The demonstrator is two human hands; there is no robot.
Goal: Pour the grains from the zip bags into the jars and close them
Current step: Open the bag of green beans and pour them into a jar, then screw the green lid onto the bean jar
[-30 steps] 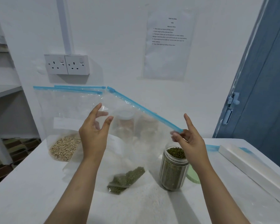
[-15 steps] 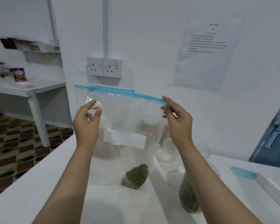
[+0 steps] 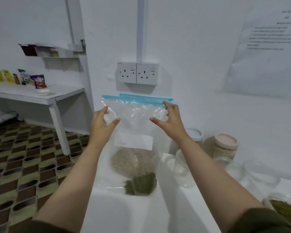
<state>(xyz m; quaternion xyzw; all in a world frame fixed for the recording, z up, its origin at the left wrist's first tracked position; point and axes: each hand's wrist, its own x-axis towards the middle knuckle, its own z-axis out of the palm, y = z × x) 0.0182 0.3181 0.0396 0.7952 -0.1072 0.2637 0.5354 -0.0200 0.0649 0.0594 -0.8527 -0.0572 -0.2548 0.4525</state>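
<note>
We hold a clear zip bag (image 3: 134, 118) upright over the left edge of the white desk (image 3: 124, 212), its blue zip strip (image 3: 136, 99) level below a double wall socket (image 3: 137, 73). Our left hand (image 3: 102, 125) takes the bag's left side, thumb in front and fingers behind the plastic; how tight that grip is we cannot tell. Our right hand (image 3: 170, 120) has its fingertips up at the strip's right end, thumb spread wide and clear of the plastic. The bag's bottom corner, with a small heap of green grains (image 3: 140, 184), rests on the desk. Behind it stands a 2nd bag of pale grains (image 3: 134, 161) with a white label (image 3: 133, 141). To the right, along the desk's back edge, we see 2 lidded jars, 1 blue-topped (image 3: 194, 134) and 1 pink-topped (image 3: 225, 145), and nearer us empty clear jars (image 3: 181, 167). An open jar of green grains (image 3: 286, 209) sits at the right edge of the view.
</note>
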